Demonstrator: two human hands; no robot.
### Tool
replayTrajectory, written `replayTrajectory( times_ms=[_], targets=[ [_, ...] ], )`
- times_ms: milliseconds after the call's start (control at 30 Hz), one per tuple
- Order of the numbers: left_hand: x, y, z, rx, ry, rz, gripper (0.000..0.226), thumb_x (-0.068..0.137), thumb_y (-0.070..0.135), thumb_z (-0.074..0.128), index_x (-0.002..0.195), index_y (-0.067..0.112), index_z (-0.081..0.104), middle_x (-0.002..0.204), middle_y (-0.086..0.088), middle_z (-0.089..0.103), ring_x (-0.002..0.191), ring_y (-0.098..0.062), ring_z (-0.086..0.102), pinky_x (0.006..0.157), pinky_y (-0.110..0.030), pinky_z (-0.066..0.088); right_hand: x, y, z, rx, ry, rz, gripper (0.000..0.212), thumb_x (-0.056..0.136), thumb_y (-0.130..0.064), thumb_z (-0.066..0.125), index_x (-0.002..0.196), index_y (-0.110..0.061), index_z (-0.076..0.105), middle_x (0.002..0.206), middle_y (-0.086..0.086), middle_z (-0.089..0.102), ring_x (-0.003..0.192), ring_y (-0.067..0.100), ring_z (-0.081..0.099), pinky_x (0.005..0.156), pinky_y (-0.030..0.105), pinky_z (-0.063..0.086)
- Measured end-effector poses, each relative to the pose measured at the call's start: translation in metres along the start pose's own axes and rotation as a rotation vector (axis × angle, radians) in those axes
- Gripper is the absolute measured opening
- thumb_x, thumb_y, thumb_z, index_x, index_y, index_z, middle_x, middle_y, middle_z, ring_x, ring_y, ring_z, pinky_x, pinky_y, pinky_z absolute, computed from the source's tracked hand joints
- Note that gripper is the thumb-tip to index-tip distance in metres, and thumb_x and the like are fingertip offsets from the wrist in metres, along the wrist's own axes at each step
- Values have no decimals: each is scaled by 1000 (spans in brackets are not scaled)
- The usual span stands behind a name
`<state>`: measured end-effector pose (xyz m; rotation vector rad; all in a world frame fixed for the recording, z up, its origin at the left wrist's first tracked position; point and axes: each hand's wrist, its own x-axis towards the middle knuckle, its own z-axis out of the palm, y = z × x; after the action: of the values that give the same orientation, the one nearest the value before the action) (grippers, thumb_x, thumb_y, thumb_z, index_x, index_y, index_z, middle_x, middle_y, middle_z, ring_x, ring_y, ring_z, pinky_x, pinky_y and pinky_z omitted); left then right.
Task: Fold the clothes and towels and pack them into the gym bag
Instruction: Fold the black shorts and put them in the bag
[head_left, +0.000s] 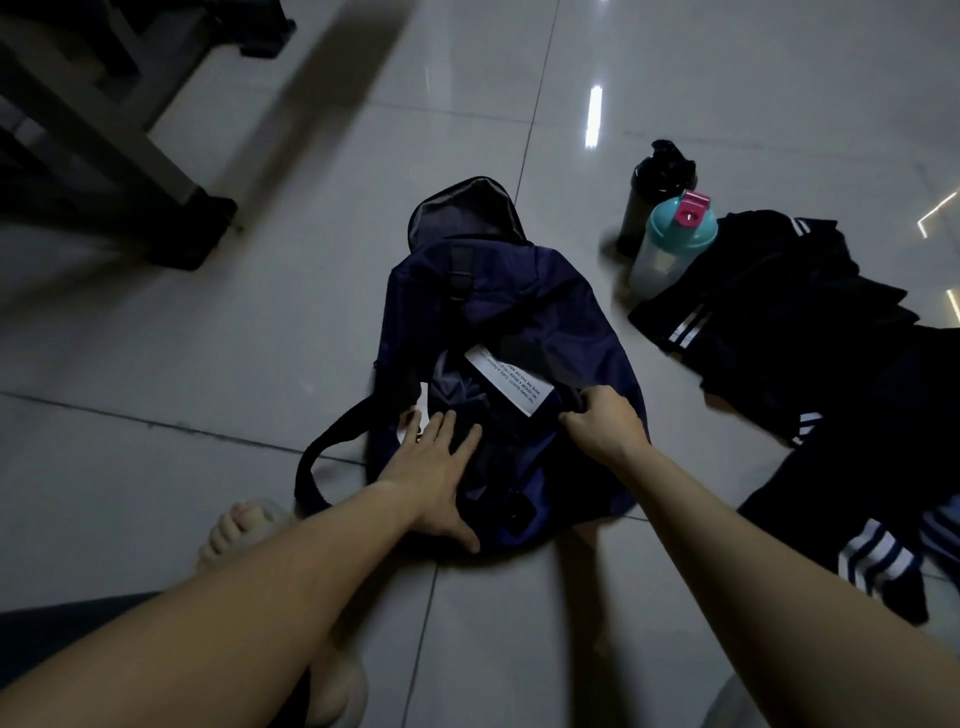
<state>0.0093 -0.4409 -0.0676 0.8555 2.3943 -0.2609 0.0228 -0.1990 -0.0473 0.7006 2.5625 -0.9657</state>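
Gym bag (519, 312) lies on the floor tiles (156, 364) ahead; left hand (431, 467) presses flat on it, fingers spread, right hand (602, 426) pinches its black strap (574, 396). Opening it looks like the step in hand; dark clothes (779, 322) heaped to its right need folding next

On my feed the left forearm (260, 597) and right forearm (753, 561) are bare as far up as the frame reaches, and so are the left hand (431, 462) and right hand (602, 426). Low on the left I see a bare foot (239, 530) with its toes showing. Dark cloth (62, 623) covers the leg at the corner; I cannot tell whether it is shorts or trousers.
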Motion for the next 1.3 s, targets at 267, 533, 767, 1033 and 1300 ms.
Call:
replayTrajectory(
  times_ms=[267,533,767,1033,1300],
  targets=[
    [-2,-9,12,-102,251,153,105,67,78,62,152,26,29,136,-1,49,134,-22,43,126,-46,1,3,-2,1,53,66,-20,24,87,-21,59,68,-15,47,63,2,56,59,23,55,50,31,35],
    [-18,-17,1,-79,263,210,91,88,87,15,152,28,42,146,6,52,142,-15,36,125,-49,-1,-5,-10,-11,-95,10,37,14,81,-18,55,71,-11,48,68,5,58,59,25,56,52,33,41],
    [-27,-40,-4,-85,592,-41,63,99,60,24,118,22,71,147,-2,54,144,-22,38,106,-45,38,3,-53,3,-559,318,-457,45,90,-49,60,114,-12,49,114,9,55,107,33,55,86,45,44],
    [1,-54,-30,107,148,-170,69,101,61,23,157,22,34,168,-11,14,155,-29,5,119,-40,20,36,-42,11,-734,71,-331,10,93,-25,57,90,-16,60,90,3,67,80,28,65,64,31,40],
    [9,-63,-40,176,173,-195,59,99,49,32,147,16,44,150,-12,42,136,-28,34,95,-35,40,47,-36,-19,-543,99,-145,19,86,-34,57,88,-16,52,89,7,65,76,31,59,63,33,42]
  ],
)
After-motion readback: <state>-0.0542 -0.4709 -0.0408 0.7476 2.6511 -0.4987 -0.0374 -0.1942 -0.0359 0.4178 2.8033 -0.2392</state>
